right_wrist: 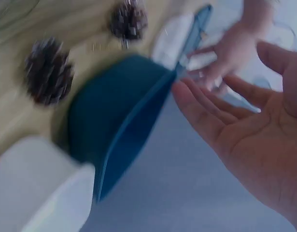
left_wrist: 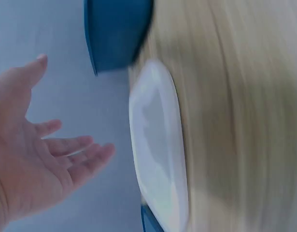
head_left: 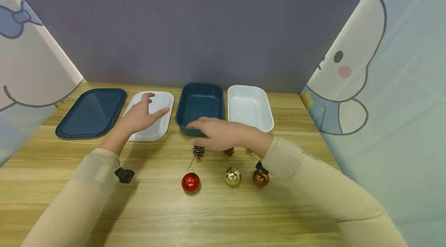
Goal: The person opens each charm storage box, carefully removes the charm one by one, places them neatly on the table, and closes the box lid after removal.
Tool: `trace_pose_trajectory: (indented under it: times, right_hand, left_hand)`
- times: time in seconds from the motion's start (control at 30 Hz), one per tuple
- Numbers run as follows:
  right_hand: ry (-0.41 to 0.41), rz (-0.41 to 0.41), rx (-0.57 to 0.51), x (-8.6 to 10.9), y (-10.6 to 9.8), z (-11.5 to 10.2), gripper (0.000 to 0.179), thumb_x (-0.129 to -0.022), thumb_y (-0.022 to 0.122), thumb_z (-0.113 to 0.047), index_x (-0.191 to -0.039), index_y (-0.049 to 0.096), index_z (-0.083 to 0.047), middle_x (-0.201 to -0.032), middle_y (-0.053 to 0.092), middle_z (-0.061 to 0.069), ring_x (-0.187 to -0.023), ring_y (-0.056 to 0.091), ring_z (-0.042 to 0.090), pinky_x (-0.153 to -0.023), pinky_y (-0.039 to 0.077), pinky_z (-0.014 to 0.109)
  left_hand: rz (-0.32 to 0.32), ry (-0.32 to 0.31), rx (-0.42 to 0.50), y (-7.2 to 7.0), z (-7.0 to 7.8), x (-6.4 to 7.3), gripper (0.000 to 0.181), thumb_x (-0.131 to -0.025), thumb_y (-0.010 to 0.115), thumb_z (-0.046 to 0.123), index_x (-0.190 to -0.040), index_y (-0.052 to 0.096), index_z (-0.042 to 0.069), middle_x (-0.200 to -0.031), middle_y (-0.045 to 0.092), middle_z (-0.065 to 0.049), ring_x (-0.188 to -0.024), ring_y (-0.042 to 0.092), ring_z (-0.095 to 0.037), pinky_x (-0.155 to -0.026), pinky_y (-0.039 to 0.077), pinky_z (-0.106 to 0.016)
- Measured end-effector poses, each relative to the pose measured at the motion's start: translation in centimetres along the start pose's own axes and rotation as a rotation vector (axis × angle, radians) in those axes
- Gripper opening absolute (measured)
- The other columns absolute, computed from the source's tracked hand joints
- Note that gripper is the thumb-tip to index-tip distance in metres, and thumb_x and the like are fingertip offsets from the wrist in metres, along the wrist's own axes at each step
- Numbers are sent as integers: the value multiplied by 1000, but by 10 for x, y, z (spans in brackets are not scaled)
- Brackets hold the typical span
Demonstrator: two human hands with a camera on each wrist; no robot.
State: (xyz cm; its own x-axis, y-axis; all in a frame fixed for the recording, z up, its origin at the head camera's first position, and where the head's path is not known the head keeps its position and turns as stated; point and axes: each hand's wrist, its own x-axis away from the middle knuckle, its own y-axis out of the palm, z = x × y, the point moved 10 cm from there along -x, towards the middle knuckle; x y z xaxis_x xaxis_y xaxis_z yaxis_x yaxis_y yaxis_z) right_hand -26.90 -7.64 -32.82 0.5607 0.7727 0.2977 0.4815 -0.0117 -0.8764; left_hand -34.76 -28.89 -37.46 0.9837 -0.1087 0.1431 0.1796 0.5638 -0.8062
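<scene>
In the head view my left hand [head_left: 141,116] hovers over the white lid [head_left: 158,123], thumb and fingers spread and holding nothing. The left wrist view shows the same hand [left_wrist: 47,154] with its palm exposed and fingers apart. My right hand [head_left: 223,132] reaches across the front rim of the blue box [head_left: 200,103], its fingers loosely extended. Nothing lies in that hand [right_wrist: 254,125] in the right wrist view. Pine cones [head_left: 198,153] lie just below the right hand, partly hidden by it. The blue box and the white box [head_left: 249,103] have nothing inside.
A dark blue lid [head_left: 92,113] lies at the far left. Nearer the front sit a red ball ornament [head_left: 190,182], a gold one [head_left: 232,176] and a brown one [head_left: 261,178], the last close to the right sleeve. A grey wall [head_left: 195,26] rises behind the boxes.
</scene>
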Motion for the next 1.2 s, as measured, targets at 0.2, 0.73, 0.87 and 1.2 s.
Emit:
trace_pose_trajectory:
  times: [0.2, 0.73, 0.87, 1.2]
  right_hand:
    - [45, -34, 0, -49, 27, -27, 73, -112, 45, -56, -171, 25, -19, -178, 23, 9, -165, 26, 24, -132, 31, 42]
    - [218, -127, 58, -114, 71, -38, 93, -103, 33, -79, -173, 9, -23, -181, -2, 8, -169, 2, 25, -137, 14, 39]
    - [270, -131, 83, -122, 77, -35, 95, -102, 31, -80, -173, 8, -22, -181, -2, 9, -169, 0, 25, -136, 15, 37]
    - [308, -182, 129, -129, 83, -33, 97, -103, 31, -78, -173, 9, -15, -181, -1, 10, -169, 2, 22, -135, 12, 28]
  left_hand:
    - [-33, -52, -121, -13, -41, 15, 108, -105, 46, 70, -166, 7, -9, -157, 32, -49, -141, 40, -66, -108, 41, -77]
    - [-65, -114, -256, -12, -98, 42, 116, -104, 53, 67, -155, 13, -28, -153, 22, -56, -139, 28, -75, -112, 32, -82]
    - [-47, -86, -305, -9, -99, 44, 115, -102, 60, 64, -151, 18, -32, -150, 26, -57, -136, 33, -76, -110, 37, -80]
    - [-22, -59, -346, -8, -98, 48, 110, -94, 75, 57, -140, 36, -35, -138, 44, -56, -124, 47, -74, -100, 47, -76]
